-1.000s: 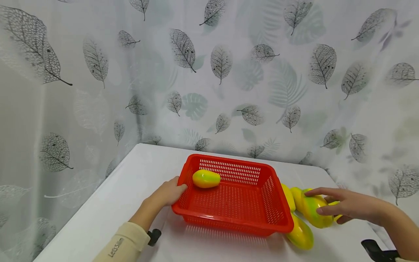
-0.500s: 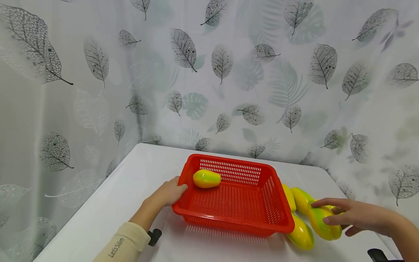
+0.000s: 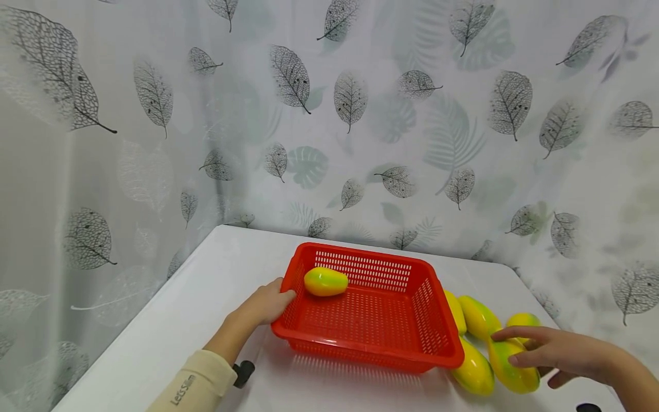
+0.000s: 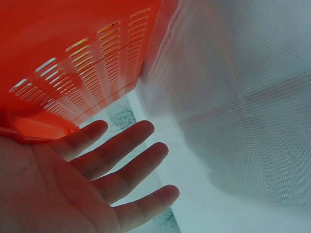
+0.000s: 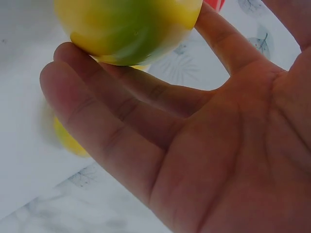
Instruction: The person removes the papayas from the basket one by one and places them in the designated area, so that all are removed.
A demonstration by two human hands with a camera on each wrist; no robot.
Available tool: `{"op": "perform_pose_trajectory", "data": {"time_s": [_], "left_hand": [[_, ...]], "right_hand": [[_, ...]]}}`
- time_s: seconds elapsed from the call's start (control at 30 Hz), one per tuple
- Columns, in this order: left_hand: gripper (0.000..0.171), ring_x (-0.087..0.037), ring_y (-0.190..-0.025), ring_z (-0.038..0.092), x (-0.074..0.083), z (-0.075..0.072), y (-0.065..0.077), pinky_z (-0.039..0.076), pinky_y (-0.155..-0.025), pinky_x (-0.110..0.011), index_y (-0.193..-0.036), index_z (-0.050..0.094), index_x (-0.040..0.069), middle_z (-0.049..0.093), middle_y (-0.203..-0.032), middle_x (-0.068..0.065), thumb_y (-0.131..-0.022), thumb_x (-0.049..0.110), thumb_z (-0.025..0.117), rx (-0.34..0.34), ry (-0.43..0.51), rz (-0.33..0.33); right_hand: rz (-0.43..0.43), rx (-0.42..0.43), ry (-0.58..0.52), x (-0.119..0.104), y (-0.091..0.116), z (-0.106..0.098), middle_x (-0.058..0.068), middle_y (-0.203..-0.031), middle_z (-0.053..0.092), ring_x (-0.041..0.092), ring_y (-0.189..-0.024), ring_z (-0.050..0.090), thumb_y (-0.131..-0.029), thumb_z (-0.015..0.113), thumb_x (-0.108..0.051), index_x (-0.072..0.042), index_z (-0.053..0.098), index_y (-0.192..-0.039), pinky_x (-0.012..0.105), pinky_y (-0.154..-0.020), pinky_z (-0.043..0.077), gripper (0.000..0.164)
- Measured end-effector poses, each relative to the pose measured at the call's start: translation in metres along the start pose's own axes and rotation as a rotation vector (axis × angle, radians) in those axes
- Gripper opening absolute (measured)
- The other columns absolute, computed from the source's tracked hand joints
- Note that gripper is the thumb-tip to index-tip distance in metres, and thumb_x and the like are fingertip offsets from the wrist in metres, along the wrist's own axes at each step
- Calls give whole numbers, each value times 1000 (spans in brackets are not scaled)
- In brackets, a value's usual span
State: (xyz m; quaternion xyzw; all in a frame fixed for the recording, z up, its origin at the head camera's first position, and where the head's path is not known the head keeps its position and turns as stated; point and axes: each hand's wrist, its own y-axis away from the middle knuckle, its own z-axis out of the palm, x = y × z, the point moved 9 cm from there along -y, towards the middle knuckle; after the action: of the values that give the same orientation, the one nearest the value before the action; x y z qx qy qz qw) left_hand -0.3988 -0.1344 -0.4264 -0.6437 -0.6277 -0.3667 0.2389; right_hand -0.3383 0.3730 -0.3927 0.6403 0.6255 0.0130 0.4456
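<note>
Gripping a red plastic basket (image 3: 360,344) with left hand (image 3: 268,304), pinching glossy yellow-green oval fruit (image 3: 511,373) with right hand (image 3: 566,353) (likely light, stiff, slippery); best held mid-body.

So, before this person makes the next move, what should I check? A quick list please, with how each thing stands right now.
1. Left grip on the red basket: ok, thumb over its left rim.
2. Right grip on the held fruit: ok, thumb and fingers touch it.
3. Held fruit lifted off the white table: cannot tell.
4. Held fruit over the basket: not ok, it is off to the basket's right.
5. Room in the basket: ok, just one yellow-green fruit lies inside, at the far left.
</note>
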Motion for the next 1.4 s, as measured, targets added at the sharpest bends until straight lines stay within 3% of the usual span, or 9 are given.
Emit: {"op": "perform_pose_trajectory", "data": {"time_s": [0.2, 0.43, 0.73, 1.4], "left_hand": [[45, -18, -72, 71, 0, 0, 0, 65, -72, -38, -137, 50, 2, 72, -102, -13, -100, 29, 54, 1, -3, 2], [44, -18, -73, 71, 0, 0, 0, 65, -72, -38, -136, 51, 2, 72, -101, -13, -100, 28, 55, 1, 0, 4], [43, -17, -72, 70, 0, 0, 1, 65, -72, -38, -136, 50, 2, 72, -101, -12, -101, 28, 53, 7, -6, 1], [41, -17, -72, 70, 1, 0, -1, 65, -72, -38, -134, 52, 3, 72, -99, -12, -101, 28, 53, 12, -5, 10]], "right_hand": [[-3, -9, -10, 5, -2, 5, 44, -137, 42, 30, -105, 64, -100, 63, -34, -6, 51, -147, 61, -83, 58, 55], [23, -11, -15, 14, -7, 12, 34, -135, 50, 29, -97, 65, -102, 60, -35, -5, 50, -146, 61, -83, 60, 54], [45, -12, -14, 22, -11, 19, 29, -134, 57, 30, -98, 66, -102, 57, -40, -2, 47, -147, 58, -83, 61, 60], [84, -17, -41, 30, -14, 24, 37, -140, 49, 34, -100, 68, -103, 54, -44, -1, 47, -148, 59, -82, 62, 63]]}}
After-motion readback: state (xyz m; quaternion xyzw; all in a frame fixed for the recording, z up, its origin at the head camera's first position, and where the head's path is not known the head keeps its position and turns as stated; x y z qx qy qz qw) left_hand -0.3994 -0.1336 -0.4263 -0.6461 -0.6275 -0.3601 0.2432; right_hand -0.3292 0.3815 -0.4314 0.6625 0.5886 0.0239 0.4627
